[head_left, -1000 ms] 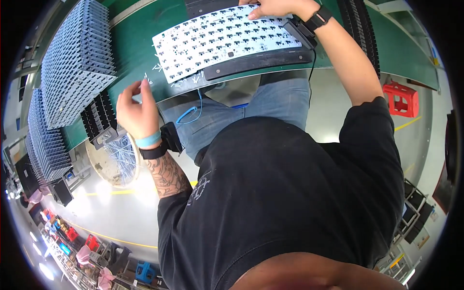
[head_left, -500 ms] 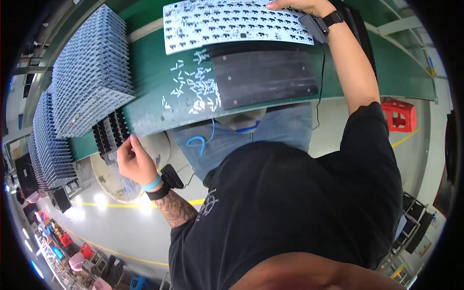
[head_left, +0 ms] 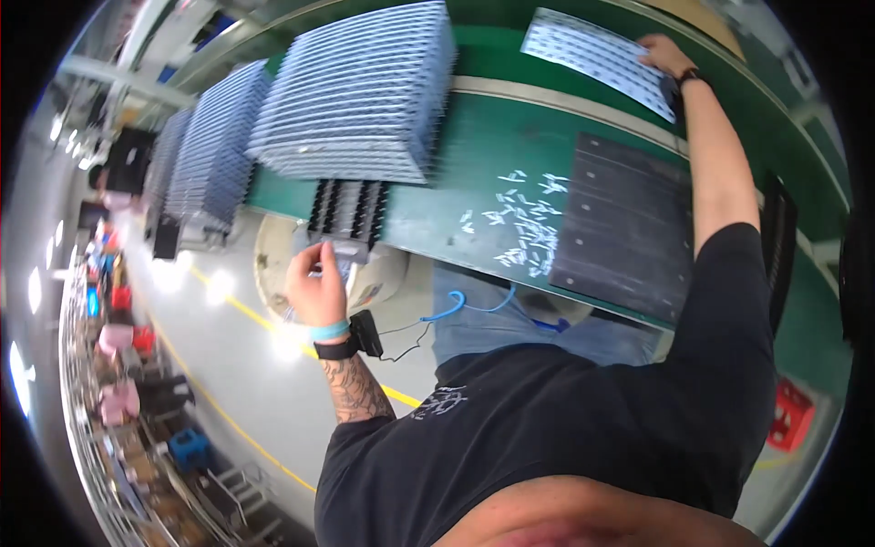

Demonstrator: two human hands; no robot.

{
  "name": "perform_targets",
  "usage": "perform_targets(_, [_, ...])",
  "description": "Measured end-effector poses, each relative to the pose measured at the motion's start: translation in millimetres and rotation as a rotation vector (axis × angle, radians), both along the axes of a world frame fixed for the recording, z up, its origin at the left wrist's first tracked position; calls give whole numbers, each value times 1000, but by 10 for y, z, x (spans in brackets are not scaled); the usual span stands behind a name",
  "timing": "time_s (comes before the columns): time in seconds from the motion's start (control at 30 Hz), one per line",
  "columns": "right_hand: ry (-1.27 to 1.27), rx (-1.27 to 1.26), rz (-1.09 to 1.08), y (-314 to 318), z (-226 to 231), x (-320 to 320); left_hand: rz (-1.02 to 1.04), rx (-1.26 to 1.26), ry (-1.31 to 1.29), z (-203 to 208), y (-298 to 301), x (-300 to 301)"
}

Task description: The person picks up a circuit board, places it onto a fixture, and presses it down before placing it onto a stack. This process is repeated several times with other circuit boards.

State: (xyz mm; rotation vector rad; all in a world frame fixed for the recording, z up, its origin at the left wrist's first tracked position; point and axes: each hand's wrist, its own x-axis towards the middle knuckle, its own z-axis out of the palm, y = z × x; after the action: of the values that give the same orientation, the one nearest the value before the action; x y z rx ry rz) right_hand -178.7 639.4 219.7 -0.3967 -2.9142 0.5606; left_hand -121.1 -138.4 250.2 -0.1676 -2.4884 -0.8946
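Observation:
My right hand grips the right end of a white keyboard circuit board with rows of black marks, at the far side of the green bench. Low on the left, my left hand has its fingers curled in beside the grey end of a black slotted rack. Whatever its fingertips may hold is hidden. A dark flat pad lies on the bench between my arms. Small white pieces are scattered just left of the pad.
A tall stack of grey-blue ridged trays stands on the bench's left part, with another stack beyond it. Below my left hand is a pale round bin. A red stool stands on the floor at right.
The whole view has swung toward the left. My right hand has carried the circuit board farther back, away from the dark pad. My left hand stays by the black rack's end.

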Motion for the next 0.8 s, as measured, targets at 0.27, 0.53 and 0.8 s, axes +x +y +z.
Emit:
perform_targets(0.27, [184, 140, -219, -414, -248, -250, 3, 96, -111, 137, -345, -526])
perform_targets(0.53, [126, -577, 490, -3885, 820, 756, -175, 698, -369, -81, -719, -2117])
perform_targets(0.8, [245, -577, 406, -5508, 300, 703, -107, 716, -277, -486, -868, -2696])
